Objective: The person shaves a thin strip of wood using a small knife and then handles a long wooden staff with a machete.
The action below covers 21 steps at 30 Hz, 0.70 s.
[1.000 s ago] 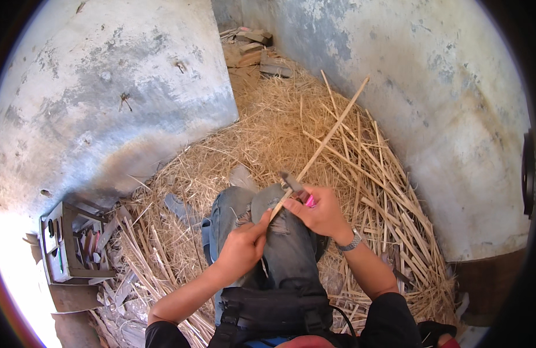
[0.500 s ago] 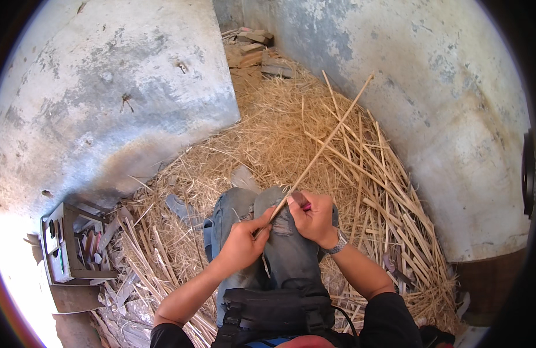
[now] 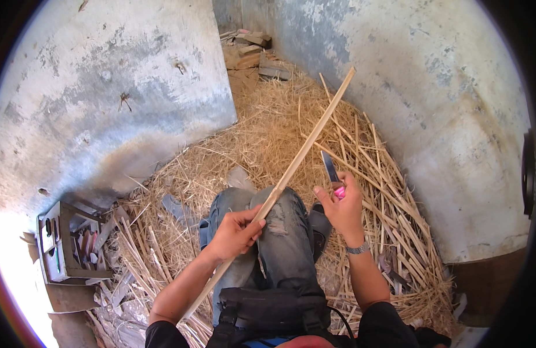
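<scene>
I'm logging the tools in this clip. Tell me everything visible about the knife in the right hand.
The knife is small, with a short, narrow, grey metal-looking blade and a bright pink handle. The right hand closes around the handle, hiding most of it; only a pink patch shows between the fingers. The blade points up and slightly left, away from the body, bare and touching nothing. It sits just right of the long pale wooden strip, apart from it, above the straw-covered floor.

Rough rural work shed: weathered plaster walls [image 3: 134, 87], straw-covered floor [image 3: 262, 133], cut cane strips [image 3: 372, 168], wooden crate [image 3: 59, 243] holding tools.
</scene>
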Available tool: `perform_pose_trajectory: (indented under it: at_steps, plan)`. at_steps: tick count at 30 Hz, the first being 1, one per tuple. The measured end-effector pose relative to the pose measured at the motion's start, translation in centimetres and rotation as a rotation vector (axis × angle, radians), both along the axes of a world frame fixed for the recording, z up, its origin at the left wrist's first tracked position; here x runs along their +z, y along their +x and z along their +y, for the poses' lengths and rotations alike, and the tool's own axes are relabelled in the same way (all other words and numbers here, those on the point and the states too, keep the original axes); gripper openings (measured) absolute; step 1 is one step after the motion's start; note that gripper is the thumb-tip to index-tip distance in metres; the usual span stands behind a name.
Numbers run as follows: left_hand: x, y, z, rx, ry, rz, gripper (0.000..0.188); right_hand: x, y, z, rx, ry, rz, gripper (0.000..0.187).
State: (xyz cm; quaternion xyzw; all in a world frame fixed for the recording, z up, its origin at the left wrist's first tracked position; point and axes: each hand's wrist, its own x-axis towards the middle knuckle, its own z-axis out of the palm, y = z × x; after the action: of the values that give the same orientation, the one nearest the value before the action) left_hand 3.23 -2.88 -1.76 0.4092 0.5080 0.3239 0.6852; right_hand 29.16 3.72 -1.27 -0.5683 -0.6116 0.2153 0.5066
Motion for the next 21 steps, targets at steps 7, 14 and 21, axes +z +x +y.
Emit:
perform_pose_trajectory:
  at_steps: [7, 14, 21]
  plan:
    - [0.3, 1.0, -0.7, -0.056, -0.052, -0.052, 0.048, -1.6, -0.5, 1.8, 0.202, -0.110, -0.170, 0.042]
    - [0.0, 2.2, -1.0, -0.014, 0.046, 0.019, 0.047, -3.5, -2.7, 1.8, 0.257, -0.070, -0.166, 0.038]
    - [-0.2, 2.5, -1.5, -0.015, 0.063, 0.090, 0.046, -3.7, -3.2, -0.4, 0.361, -0.127, -0.061, 0.046]
